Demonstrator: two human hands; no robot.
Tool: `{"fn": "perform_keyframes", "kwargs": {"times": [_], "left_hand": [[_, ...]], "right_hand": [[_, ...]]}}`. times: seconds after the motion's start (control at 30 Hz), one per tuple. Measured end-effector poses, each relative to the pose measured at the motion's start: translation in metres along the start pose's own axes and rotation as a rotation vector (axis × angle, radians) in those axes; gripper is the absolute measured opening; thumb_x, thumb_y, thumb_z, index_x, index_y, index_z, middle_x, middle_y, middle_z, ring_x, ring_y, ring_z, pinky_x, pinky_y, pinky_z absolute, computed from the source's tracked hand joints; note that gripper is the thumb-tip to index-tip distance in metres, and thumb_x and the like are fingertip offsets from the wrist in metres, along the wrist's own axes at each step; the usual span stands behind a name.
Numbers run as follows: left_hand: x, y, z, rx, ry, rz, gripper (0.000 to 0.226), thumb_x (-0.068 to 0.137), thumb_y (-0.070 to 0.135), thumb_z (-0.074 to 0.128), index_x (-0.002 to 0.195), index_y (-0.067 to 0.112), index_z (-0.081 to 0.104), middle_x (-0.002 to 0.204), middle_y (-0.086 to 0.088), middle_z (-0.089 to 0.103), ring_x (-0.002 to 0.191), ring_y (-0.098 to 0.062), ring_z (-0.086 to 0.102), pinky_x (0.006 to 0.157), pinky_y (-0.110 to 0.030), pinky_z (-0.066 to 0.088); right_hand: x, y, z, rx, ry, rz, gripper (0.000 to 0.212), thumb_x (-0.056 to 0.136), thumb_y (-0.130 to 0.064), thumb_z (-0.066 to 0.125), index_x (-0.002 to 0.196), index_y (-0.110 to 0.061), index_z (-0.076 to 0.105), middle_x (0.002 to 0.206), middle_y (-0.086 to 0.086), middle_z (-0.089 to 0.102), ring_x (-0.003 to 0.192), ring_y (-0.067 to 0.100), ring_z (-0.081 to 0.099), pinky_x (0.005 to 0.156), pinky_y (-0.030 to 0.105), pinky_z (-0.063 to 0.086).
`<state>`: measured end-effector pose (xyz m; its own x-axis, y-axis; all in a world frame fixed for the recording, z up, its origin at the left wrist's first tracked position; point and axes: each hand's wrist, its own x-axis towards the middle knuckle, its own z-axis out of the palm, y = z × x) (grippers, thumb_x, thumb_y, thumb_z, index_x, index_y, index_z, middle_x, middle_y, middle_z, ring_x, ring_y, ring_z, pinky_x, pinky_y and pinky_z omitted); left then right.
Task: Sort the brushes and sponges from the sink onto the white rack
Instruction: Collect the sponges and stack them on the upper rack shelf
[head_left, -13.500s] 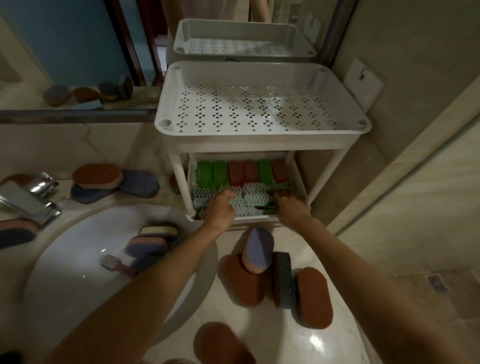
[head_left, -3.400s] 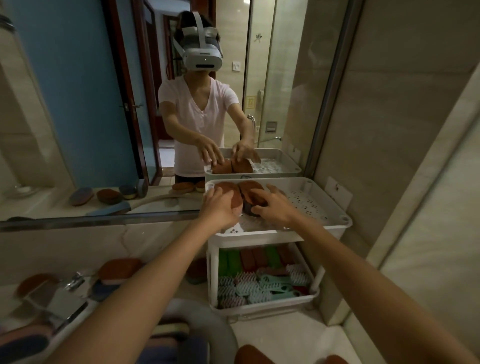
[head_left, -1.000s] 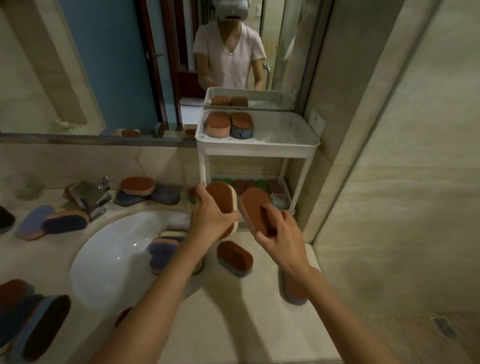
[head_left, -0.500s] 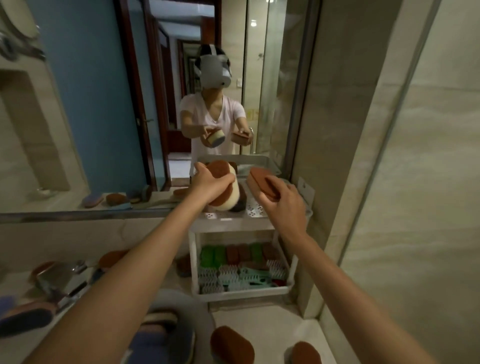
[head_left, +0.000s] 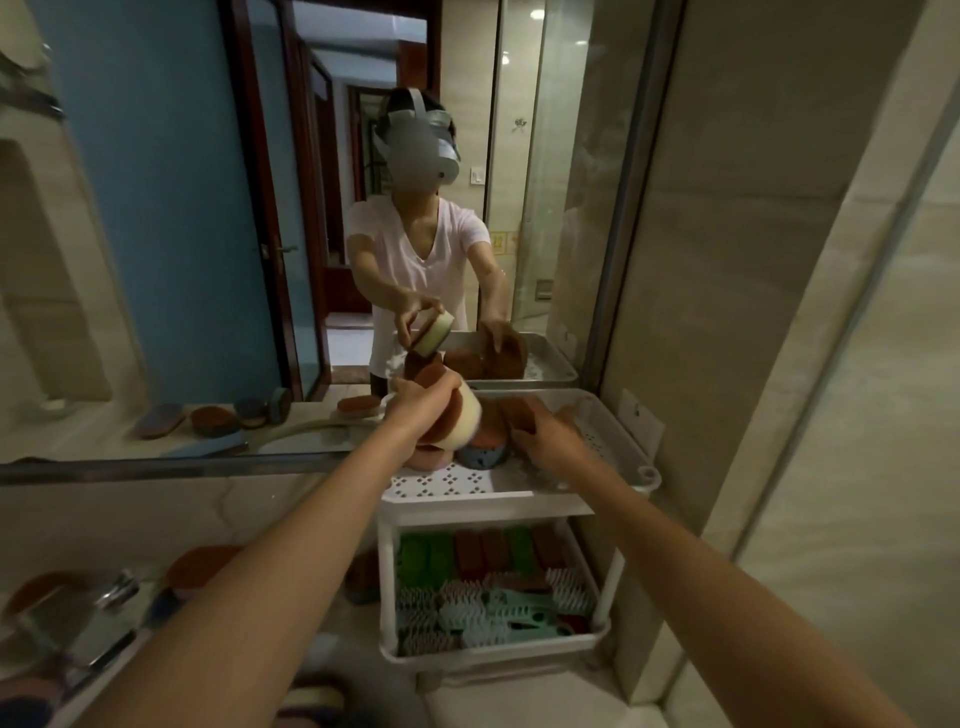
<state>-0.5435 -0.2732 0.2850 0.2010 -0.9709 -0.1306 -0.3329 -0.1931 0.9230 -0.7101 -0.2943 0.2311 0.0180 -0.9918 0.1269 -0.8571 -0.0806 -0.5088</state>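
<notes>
Left hand (head_left: 423, 402) grips cream-backed sponge (head_left: 465, 423) over rack (head_left: 519, 501) top shelf; right hand (head_left: 545, 439) clasps brown sponge (head_left: 519, 413) beside shelved sponges (head_left: 483, 454), likely extending row.

Left hand (head_left: 427, 406) gripping, right hand (head_left: 545, 435) grasping

Facing a wide mirror (head_left: 156, 234) behind and above the fingers (head_left: 535, 415). Seeing in it a blue wall (head_left: 171, 182) and a dark door frame (head_left: 265, 208) up to their left, a glass panel (head_left: 566, 182) up to their right. Noting a metal strip (head_left: 156, 470) edging the mirror's foot, leftward and slightly below the fingers. Finding a chrome tap (head_left: 117, 597) well below and left, standing on the bench (head_left: 545, 699). Spotting a white wall plate (head_left: 641, 423) just right of the fingers, fixed to the beige tiled wall (head_left: 753, 260).
</notes>
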Motion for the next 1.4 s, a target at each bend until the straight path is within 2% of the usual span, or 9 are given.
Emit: {"fn": "perform_keyframes", "kwargs": {"times": [0.27,0.4,0.5,0.57,0.77,0.87,1.0,1.13,1.4], "left_hand": [[0.015,-0.004,-0.003,-0.069,-0.08,-0.021,0.091,0.082,0.049,0.06,0.148,0.012,0.01,0.14,-0.015,0.041,0.124,-0.032,0.044,0.089,-0.035,0.039],[0.017,0.007,0.004,-0.218,-0.096,-0.037,0.103,0.073,0.041,0.074,0.148,0.014,0.009,0.138,-0.012,0.043,0.123,-0.03,0.047,0.101,-0.039,0.043],[0.022,0.017,0.018,-0.326,-0.107,-0.006,0.086,0.076,0.033,0.075,0.143,0.009,0.026,0.134,-0.012,0.052,0.117,-0.028,0.054,0.093,-0.035,0.047],[0.022,0.024,0.03,-0.357,-0.121,0.008,0.075,0.087,0.026,0.064,0.145,0.009,0.02,0.136,-0.014,0.049,0.119,-0.03,0.052,0.094,-0.036,0.046],[0.018,0.042,0.051,-0.399,-0.337,-0.026,0.05,0.094,0.014,0.05,0.14,0.013,0.031,0.134,-0.015,0.053,0.117,-0.031,0.056,0.096,-0.045,0.048],[0.015,0.042,0.061,-0.231,-0.419,0.124,0.039,0.099,0.02,0.039,0.137,0.01,0.04,0.133,-0.012,0.054,0.122,-0.029,0.052,0.103,-0.046,0.041],[0.019,0.023,0.065,0.462,-0.319,0.493,0.038,0.1,0.025,0.033,0.134,0.018,0.046,0.137,-0.012,0.051,0.126,-0.03,0.047,0.105,-0.039,0.038],[0.023,-0.008,0.065,1.031,-0.452,0.527,0.051,0.098,0.045,0.029,0.147,0.037,0.019,0.159,-0.007,0.01,0.147,-0.032,0.007,0.116,-0.057,0.006],[0.016,-0.017,0.058,1.063,-0.372,0.571,0.049,0.1,0.039,0.025,0.148,0.033,0.016,0.16,-0.007,0.008,0.148,-0.029,0.002,0.116,-0.056,0.002]], "right_hand": [[-0.003,0.002,-0.003,-0.129,-0.225,0.01,0.074,0.089,-0.035,0.054,0.148,-0.028,0.011,0.149,0.017,0.029,0.127,0.034,0.043,0.105,0.039,0.038],[-0.019,-0.011,-0.017,0.191,-0.064,-0.036,0.058,0.084,-0.014,0.057,0.138,-0.021,0.037,0.134,0.01,0.051,0.121,0.026,0.05,0.098,0.035,0.042],[-0.029,-0.023,-0.027,0.373,0.09,-0.094,0.061,0.078,0.0,0.054,0.135,-0.017,0.039,0.128,0.01,0.053,0.117,0.024,0.053,0.092,0.034,0.049],[-0.034,-0.027,-0.031,0.493,0.099,-0.133,0.062,0.079,0.003,0.055,0.135,-0.015,0.035,0.129,0.01,0.052,0.116,0.02,0.052,0.095,0.037,0.05],[-0.031,-0.017,-0.031,0.395,0.148,-0.098,0.068,0.082,-0.028,0.068,0.136,-0.016,0.028,0.122,-0.001,0.047,0.11,0.012,0.049,0.09,0.026,0.043],[-0.026,-0.002,-0.029,0.408,0.277,0.051,0.063,0.084,-0.029,0.064,0.134,-0.016,0.027,0.132,0.008,0.048,0.117,0.025,0.054,0.097,0.041,0.048],[-0.022,0.016,-0.028,0.3,0.27,0.144,0.059,0.09,-0.04,0.052,0.14,-0.024,0.025,0.141,0.01,0.04,0.123,0.031,0.048,0.101,0.048,0.044],[-0.018,0.023,-0.027,0.074,0.201,0.142,0.053,0.095,-0.04,0.041,0.143,-0.024,0.027,0.15,0.011,0.032,0.132,0.03,0.038,0.11,0.043,0.035],[-0.006,0.026,-0.02,-0.082,0.026,0.267,0.054,0.098,-0.046,0.026,0.147,-0.023,0.023,0.154,0.01,0.022,0.139,0.029,0.027,0.114,0.038,0.024]]}}
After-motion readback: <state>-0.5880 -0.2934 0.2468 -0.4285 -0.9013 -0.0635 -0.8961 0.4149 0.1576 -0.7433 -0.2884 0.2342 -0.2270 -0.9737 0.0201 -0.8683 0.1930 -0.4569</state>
